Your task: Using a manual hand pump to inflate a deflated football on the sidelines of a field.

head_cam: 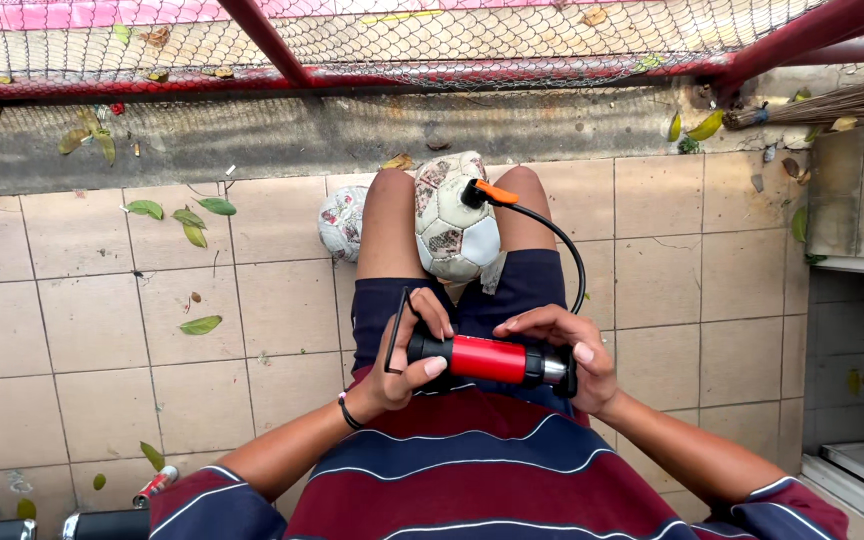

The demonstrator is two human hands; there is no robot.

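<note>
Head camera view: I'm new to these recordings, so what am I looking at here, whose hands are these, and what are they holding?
The single picture comes from a camera worn on a person's head, looking straight down, so you see their own striped shirt, shorts and knees from above. There is no machine, just two bare hands. The left hand grips the black handle end of a small red and black hand pump, and the right hand holds its other end. A black hose runs from the pump up to an orange-tipped nozzle on a worn football held between the knees. A second ball lies beside the left knee. Around them is a tiled floor with scattered leaves, and a red wire fence along the top.
</note>
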